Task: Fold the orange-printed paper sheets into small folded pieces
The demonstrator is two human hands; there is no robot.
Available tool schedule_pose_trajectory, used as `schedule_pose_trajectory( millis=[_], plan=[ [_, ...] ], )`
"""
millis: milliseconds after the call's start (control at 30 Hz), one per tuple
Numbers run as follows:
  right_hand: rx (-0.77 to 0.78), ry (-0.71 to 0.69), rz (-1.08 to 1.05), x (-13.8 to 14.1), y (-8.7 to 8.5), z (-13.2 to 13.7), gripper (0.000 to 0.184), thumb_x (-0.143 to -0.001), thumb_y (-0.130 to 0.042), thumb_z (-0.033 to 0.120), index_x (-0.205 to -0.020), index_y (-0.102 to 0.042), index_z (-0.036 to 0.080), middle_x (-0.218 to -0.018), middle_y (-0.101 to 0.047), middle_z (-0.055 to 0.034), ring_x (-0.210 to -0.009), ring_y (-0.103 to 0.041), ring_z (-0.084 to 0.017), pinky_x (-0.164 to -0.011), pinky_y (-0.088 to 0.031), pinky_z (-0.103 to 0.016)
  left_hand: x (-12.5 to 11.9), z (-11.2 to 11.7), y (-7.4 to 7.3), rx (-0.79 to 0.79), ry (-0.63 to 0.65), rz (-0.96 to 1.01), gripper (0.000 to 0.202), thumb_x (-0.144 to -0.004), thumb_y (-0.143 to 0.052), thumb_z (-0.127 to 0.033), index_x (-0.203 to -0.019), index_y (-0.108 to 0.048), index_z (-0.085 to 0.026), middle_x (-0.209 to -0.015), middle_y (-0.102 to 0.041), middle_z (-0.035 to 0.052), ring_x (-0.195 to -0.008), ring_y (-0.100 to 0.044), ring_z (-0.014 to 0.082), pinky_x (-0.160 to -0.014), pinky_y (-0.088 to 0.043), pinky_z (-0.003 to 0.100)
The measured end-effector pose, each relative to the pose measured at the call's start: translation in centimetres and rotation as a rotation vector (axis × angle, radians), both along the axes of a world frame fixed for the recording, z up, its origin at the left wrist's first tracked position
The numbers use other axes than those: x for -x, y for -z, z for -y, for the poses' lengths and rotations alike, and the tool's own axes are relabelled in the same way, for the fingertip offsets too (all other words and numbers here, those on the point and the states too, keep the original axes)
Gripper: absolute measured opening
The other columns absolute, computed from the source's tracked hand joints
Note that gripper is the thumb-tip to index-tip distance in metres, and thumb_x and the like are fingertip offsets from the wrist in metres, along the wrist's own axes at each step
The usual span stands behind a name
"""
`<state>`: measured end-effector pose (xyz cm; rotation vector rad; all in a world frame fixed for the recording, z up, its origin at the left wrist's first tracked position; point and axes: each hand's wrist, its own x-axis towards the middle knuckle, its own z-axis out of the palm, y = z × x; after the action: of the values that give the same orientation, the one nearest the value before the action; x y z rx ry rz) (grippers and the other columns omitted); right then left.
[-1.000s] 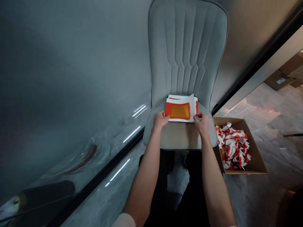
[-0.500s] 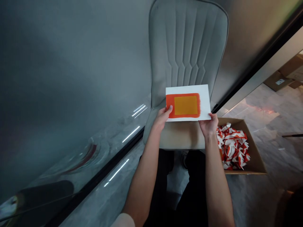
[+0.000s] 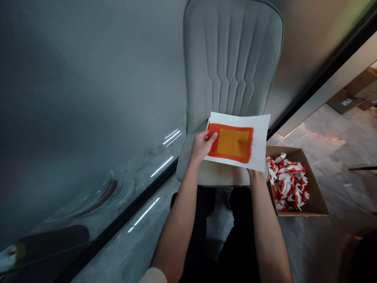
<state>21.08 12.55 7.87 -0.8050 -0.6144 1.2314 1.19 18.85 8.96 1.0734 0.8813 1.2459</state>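
Note:
Both my hands hold up a white paper sheet [image 3: 260, 145] printed with an orange-red rectangle around a yellow-orange centre. It tilts slightly above the seat of a grey upholstered chair [image 3: 229, 67]. My left hand [image 3: 202, 146] grips the sheet's left side, with the thumb on the orange-red band. My right hand [image 3: 256, 175] holds the lower edge, its fingers hidden behind the paper. A second white sheet edge [image 3: 208, 125] shows behind the upper left corner. The lower sheets on the seat are mostly hidden.
Right of the chair, an open cardboard box [image 3: 316, 196] holds a heap of red-and-white paper scraps [image 3: 287, 182]. A glossy grey panel [image 3: 73, 98] runs along the left. Flattened cardboard [image 3: 353, 90] lies on the stone floor [image 3: 321, 239] at upper right.
The sheet has turned clockwise and moved right and slightly down, now tilted rather than level. My right hand has slid down behind its lower edge, while my left hand stays on its left side.

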Motion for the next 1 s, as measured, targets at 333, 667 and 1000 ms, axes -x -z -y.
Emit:
schedule_pose_trajectory(
  millis=[333,667,1000],
  plan=[
    [0.071,0.15,0.46,3.2,-0.8,-0.8,0.077,-0.083,-0.075,0.066,-0.14,-0.042,0.025,-0.135,-0.066,-0.013,-0.117,-0.068,-0.026,-0.098,-0.06,-0.041,-2.1,1.0,-0.7,-0.187,0.177,-0.116,0.044,-0.093,-0.069,-0.059,-0.102,-0.07,-0.016,-0.09,-0.074,0.0059,-0.073,-0.066,0.0162,-0.065,-0.052,0.026],
    [0.0,0.181,0.734,2.6,-0.2,-0.8,0.075,-0.086,-0.074,0.062,-0.141,-0.043,0.022,-0.135,-0.065,-0.015,-0.117,-0.066,-0.027,-0.1,-0.056,-0.043,-2.1,1.3,-0.7,-0.214,0.158,-0.183,0.048,-0.097,-0.061,-0.064,-0.102,-0.066,-0.017,-0.091,-0.072,0.0072,-0.077,-0.066,0.0178,-0.069,-0.052,0.027],
    [0.039,0.214,0.776,3.2,-0.4,-0.9,0.072,-0.088,-0.07,0.066,-0.138,-0.045,0.021,-0.125,-0.069,-0.0133,-0.111,-0.067,-0.027,-0.096,-0.055,-0.041,-1.9,1.0,0.2,-0.198,0.114,-0.27,0.047,-0.095,-0.062,-0.066,-0.095,-0.065,-0.018,-0.07,-0.065,0.0026,-0.057,-0.058,0.0146,-0.048,-0.04,0.023]
  ],
)
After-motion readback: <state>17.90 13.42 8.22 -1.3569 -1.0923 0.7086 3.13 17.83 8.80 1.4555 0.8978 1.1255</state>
